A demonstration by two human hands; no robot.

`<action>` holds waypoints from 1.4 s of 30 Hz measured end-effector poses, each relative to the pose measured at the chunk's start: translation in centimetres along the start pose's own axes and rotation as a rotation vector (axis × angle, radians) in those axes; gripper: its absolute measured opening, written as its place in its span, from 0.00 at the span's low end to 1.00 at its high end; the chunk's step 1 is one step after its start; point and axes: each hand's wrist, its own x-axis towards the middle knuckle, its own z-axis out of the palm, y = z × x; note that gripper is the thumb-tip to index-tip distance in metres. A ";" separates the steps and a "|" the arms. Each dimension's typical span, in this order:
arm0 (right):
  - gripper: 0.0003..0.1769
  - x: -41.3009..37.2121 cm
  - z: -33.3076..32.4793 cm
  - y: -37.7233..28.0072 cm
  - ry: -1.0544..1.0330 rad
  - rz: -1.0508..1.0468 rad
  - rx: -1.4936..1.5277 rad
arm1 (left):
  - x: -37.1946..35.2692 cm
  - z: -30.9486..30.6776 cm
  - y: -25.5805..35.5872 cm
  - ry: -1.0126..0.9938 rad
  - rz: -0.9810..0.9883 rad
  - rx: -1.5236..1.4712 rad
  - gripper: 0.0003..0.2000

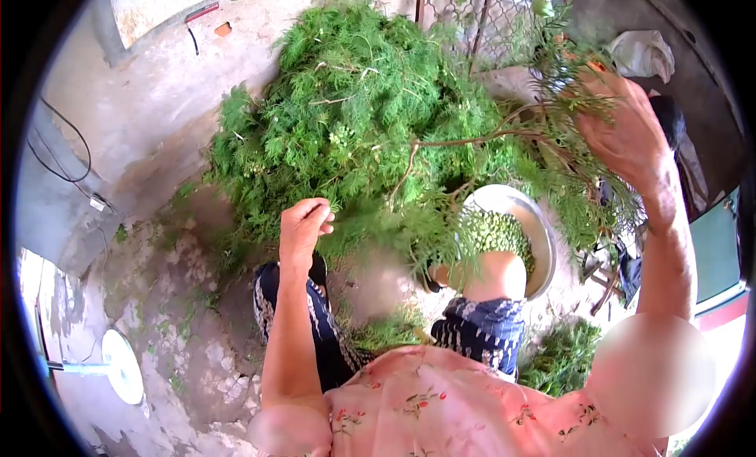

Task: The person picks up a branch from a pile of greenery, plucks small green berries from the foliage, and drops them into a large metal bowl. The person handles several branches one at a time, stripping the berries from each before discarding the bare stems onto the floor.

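My right hand (622, 130), raised at the upper right, is closed around a leafy evergreen branch (484, 140). The branch's brown stem stretches left across the view, and its foliage partly covers the fingers. Lower and to the left, my left hand (305, 229) is closed in a pinch, with a bit of green sprig showing at the fingertips. Behind both hands rises a big heap of cut evergreen branches (354, 103). A metal basin (543, 256) by my knee contains many small green cones (504, 235), partly hidden by foliage and the knee.
A smaller pile of greenery (563, 358) lies by my right side. A white fan (124, 366) stands at the lower left, with a cable (67, 170) on the wall above. Wire mesh (465, 24) and a white bag (644, 54) are at the back.
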 end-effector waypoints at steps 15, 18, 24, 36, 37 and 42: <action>0.18 -8.3 8.5 -11.6 -0.086 -0.242 0.891 | -10.8 8.9 -0.8 -0.365 0.169 -0.079 0.10; 0.08 -8.9 9.4 -12.9 -0.155 -0.167 1.064 | -11.3 9.9 -2.0 -0.384 -0.005 -0.140 0.11; 0.08 -8.4 12.3 -16.6 -0.136 -0.058 1.141 | -10.8 11.1 -3.1 -0.378 -0.002 -0.073 0.08; 0.07 -14.4 17.4 -18.1 0.063 0.714 1.380 | -7.9 10.3 -6.8 -0.096 -0.190 -0.517 0.11; 0.08 -15.0 17.7 -18.8 0.090 0.703 1.422 | -8.0 10.3 -6.7 -0.120 -0.222 -0.494 0.11; 0.10 -17.3 18.6 -22.1 -0.343 0.815 1.743 | -9.0 10.2 -6.2 -0.155 -0.295 -0.421 0.09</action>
